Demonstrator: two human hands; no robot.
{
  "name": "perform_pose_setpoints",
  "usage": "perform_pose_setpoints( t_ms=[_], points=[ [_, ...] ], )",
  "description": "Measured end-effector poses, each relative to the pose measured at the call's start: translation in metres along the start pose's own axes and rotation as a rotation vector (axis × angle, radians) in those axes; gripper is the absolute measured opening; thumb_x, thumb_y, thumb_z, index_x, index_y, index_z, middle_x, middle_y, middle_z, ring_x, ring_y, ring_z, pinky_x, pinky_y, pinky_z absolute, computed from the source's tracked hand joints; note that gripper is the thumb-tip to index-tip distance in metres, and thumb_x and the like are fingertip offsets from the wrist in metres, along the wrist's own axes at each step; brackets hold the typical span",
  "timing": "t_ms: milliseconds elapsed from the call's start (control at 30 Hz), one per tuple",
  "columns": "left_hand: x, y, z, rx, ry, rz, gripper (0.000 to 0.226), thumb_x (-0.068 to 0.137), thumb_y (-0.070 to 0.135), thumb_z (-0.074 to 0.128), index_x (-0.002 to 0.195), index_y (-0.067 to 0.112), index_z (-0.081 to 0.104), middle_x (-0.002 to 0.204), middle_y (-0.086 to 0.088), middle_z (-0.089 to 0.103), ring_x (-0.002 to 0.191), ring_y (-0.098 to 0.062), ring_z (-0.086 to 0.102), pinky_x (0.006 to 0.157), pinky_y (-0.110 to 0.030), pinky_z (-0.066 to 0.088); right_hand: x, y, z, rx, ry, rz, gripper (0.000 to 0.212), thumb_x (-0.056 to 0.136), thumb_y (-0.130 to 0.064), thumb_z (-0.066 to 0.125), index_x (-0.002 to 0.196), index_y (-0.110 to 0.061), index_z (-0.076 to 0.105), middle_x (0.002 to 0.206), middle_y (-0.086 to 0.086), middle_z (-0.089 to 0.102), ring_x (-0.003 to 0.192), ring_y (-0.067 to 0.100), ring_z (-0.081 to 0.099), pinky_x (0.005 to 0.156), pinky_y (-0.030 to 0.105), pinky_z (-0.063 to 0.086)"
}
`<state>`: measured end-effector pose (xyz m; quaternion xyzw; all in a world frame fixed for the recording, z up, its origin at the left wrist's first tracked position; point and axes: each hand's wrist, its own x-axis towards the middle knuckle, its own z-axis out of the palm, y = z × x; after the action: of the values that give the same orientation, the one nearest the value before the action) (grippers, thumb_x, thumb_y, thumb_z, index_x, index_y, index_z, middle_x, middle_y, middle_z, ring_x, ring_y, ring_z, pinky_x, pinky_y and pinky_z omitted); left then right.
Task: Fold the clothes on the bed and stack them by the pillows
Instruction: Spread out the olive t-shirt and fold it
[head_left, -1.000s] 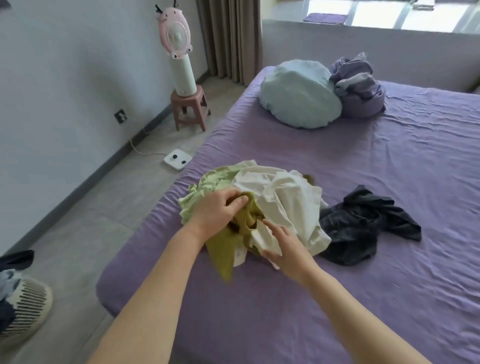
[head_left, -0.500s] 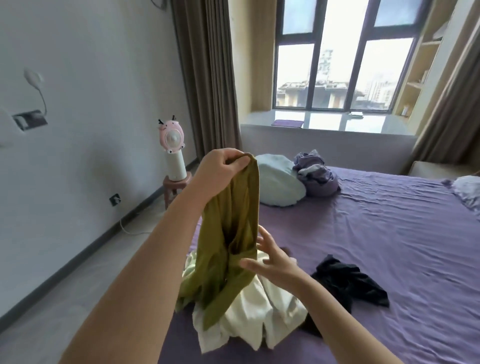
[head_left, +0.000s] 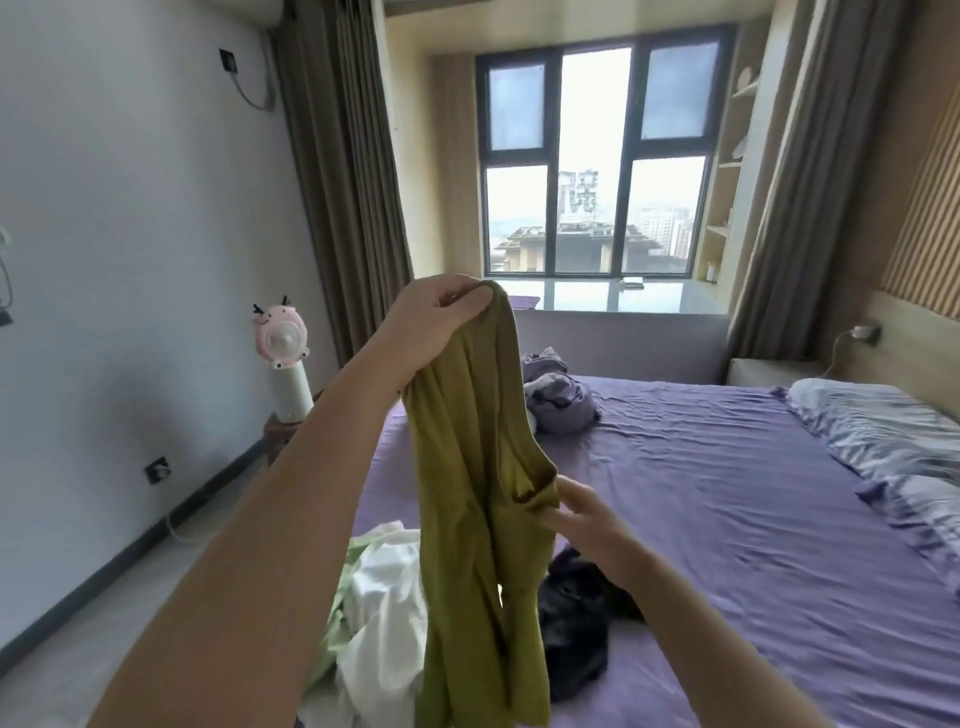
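Your left hand (head_left: 434, 325) is raised above the bed (head_left: 727, 519), fingers curled round the top edge of an olive-green garment (head_left: 472, 519), which hangs from that grip in a long vertical drape. Your right hand (head_left: 582, 519) is lower and to the right, thumb and fingers pinching a fold of the same garment at about mid-height. The garment's lower end runs out of the bottom of the view, in front of the heap below.

On the purple sheet beneath it lie a white garment (head_left: 384, 623) and, touching it on the left, a pale green garment (head_left: 332, 618). A black garment (head_left: 576, 639) lies crumpled just beside them on the right, partly hidden by the olive one and your right forearm.

A bundle of lilac-grey cloth (head_left: 558, 395) sits at the far edge of the bed. Striped pillows (head_left: 883, 431) lie at the right side, well apart from the heap. A pink fan (head_left: 283, 338) stands on a stool by the left wall.
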<state>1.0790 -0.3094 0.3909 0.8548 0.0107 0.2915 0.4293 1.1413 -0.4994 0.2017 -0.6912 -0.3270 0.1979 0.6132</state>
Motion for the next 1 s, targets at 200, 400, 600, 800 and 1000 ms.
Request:
perform_pose_setpoints(
  t_ms=[200, 400, 600, 800, 1000],
  points=[
    [-0.007, 0.052, 0.079, 0.099, -0.041, 0.021, 0.012, 0.093, 0.041, 0.055, 0.084, 0.043, 0.064, 0.088, 0.019, 0.064, 0.084, 0.0, 0.059, 0.07, -0.019, 0.042, -0.055, -0.009, -0.113, -0.084, 0.294, 0.03, 0.025, 0.081, -0.012, 0.071, 0.096, 0.005, 0.06, 0.088, 0.013, 0.063, 0.084, 0.023, 0.057, 0.081, 0.044, 0.049],
    [-0.022, 0.067, 0.156, 0.319, -0.33, -0.133, 0.033, 0.073, 0.047, 0.076, 0.093, 0.029, 0.056, 0.093, 0.004, 0.059, 0.086, -0.012, 0.056, 0.07, -0.026, 0.044, -0.116, -0.016, -0.233, -0.424, 0.585, -0.027, 0.032, 0.086, -0.04, 0.063, 0.075, -0.011, 0.056, 0.069, 0.002, 0.057, 0.068, 0.013, 0.051, 0.062, 0.025, 0.038],
    [-0.047, 0.065, 0.213, 0.444, -0.227, -0.07, 0.019, 0.075, 0.031, 0.079, 0.081, 0.023, 0.063, 0.085, -0.002, 0.062, 0.086, -0.024, 0.059, 0.083, -0.04, 0.048, -0.172, -0.018, -0.324, -0.434, 0.381, 0.007, 0.017, 0.09, -0.027, 0.061, 0.082, -0.012, 0.061, 0.075, 0.006, 0.059, 0.072, 0.015, 0.054, 0.065, 0.028, 0.04],
    [-0.066, 0.078, 0.254, 0.157, -0.11, -0.111, 0.007, 0.08, 0.017, 0.074, 0.08, 0.014, 0.068, 0.079, -0.006, 0.063, 0.074, -0.015, 0.055, 0.073, -0.029, 0.042, -0.216, -0.016, -0.374, -0.467, 0.511, -0.031, 0.005, 0.088, -0.019, 0.064, 0.088, -0.02, 0.069, 0.08, -0.001, 0.067, 0.075, 0.006, 0.058, 0.062, 0.012, 0.043],
    [-0.073, 0.076, 0.273, -0.04, 0.02, -0.124, 0.009, 0.09, 0.018, 0.063, 0.09, 0.026, 0.069, 0.082, 0.005, 0.067, 0.077, -0.009, 0.06, 0.073, -0.019, 0.047, -0.238, -0.003, -0.384, -0.398, 0.722, -0.008, 0.013, 0.086, -0.032, 0.064, 0.091, -0.021, 0.069, 0.082, -0.005, 0.068, 0.079, 0.009, 0.061, 0.064, 0.02, 0.043]
  ],
)
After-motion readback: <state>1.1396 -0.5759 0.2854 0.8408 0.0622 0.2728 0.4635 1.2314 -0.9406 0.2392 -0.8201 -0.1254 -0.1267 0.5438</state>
